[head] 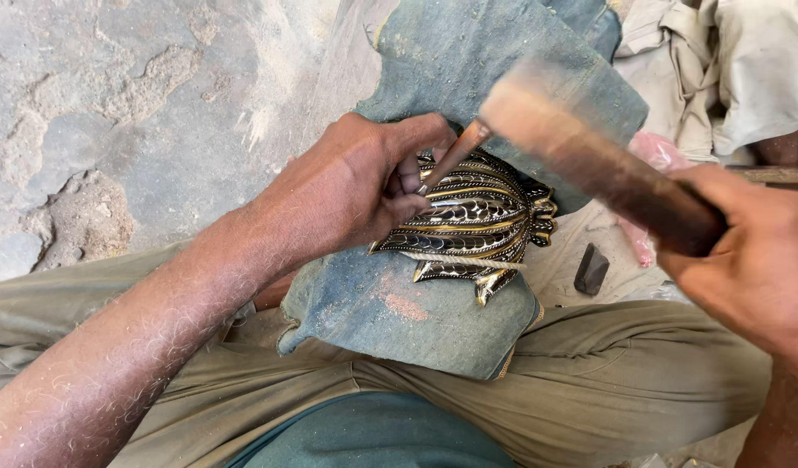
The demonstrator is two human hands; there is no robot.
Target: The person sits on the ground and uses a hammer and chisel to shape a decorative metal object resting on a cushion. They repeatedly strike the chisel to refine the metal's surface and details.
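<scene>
My left hand [364, 186] pinches a thin metal chisel [455, 156], its tip set against an ornate brass piece [477, 230] with dark engraved bands. The piece lies on a blue denim cloth [399, 312] draped over my lap. My right hand [754, 269] grips the brown wooden handle of a mallet [589, 156], whose blurred head hangs just above the chisel's top end. A pale cord crosses the lower part of the brass piece.
My olive trousers [589, 381] fill the bottom of the view. A small dark block [591, 269] lies on pale cloth to the right of the brass piece, beside a pink scrap [659, 156]. Rough grey ground [139, 113] spreads at upper left; beige fabric [745, 69] at upper right.
</scene>
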